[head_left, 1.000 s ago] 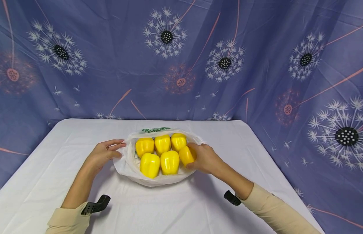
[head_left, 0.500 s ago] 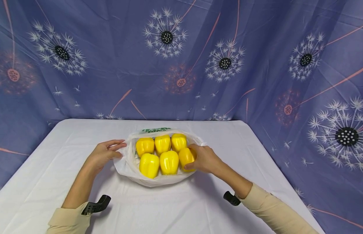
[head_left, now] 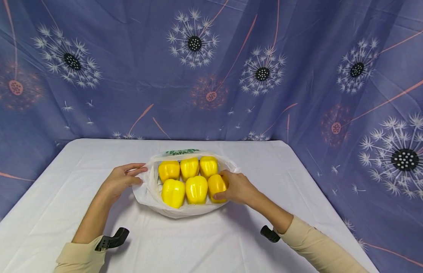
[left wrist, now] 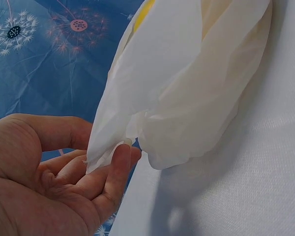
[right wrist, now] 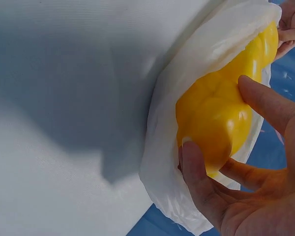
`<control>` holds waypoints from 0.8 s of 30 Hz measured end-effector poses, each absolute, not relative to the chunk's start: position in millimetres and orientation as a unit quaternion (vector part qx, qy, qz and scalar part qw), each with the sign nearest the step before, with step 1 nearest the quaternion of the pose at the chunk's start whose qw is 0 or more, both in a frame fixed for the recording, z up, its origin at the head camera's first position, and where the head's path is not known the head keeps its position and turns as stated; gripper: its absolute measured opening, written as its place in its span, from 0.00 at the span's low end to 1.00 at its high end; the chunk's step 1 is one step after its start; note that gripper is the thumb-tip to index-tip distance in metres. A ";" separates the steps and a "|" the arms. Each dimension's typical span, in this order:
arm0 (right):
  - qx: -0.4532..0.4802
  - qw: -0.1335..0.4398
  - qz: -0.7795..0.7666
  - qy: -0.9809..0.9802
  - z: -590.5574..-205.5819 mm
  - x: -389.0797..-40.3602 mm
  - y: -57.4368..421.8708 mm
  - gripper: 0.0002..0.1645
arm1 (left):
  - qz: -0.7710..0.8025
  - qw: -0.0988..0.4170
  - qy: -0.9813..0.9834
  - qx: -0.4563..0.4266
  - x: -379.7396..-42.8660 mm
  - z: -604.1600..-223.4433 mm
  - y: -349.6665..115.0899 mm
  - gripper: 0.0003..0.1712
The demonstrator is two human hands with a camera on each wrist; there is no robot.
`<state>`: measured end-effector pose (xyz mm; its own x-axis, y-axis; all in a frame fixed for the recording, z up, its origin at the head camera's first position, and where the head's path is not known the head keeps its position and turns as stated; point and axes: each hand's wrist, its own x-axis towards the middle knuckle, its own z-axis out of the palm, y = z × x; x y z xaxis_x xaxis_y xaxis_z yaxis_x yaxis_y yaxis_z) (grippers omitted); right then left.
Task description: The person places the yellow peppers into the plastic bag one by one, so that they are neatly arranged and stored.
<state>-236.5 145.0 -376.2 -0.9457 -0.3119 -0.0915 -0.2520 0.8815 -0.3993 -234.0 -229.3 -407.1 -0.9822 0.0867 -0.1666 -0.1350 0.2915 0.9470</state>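
Note:
A white plastic bag [head_left: 150, 206] lies with its mouth spread wide, holding several yellow bell peppers [head_left: 196, 189] in two rows. My left hand [head_left: 121, 180] pinches the bag's left rim between thumb and fingers; the left wrist view shows the thin plastic [left wrist: 152, 83] gathered there. My right hand [head_left: 238, 186] reaches over the right rim and holds the front right bell pepper [head_left: 216, 186], thumb on its near side. In the right wrist view the fingers spread round that pepper [right wrist: 211, 123], which sits low inside the bag; its underside is hidden.
A white cloth covers the table [head_left: 177, 246]. Behind it and along the right side hangs a blue-purple curtain [head_left: 136, 76] with dandelion prints. Black wrist mounts [head_left: 112, 239] sit near both beige sleeves [head_left: 80, 256].
My right hand has lowered the front right pepper toward the near side of the bag, into line with the front row. The other front peppers have shifted slightly left. My left hand stays put.

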 end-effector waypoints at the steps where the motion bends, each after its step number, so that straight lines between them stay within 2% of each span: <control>1: -0.146 0.078 -0.196 0.966 -376.5 -236.2 145.0 0.45 | 0.596 0.093 0.798 -0.015 -233.9 -407.1 -229.4 0.43; 24: -0.173 0.071 -0.178 0.966 -377.3 -231.5 135.3 0.45 | 0.590 0.094 0.801 -0.023 -233.6 -406.7 -228.6 0.43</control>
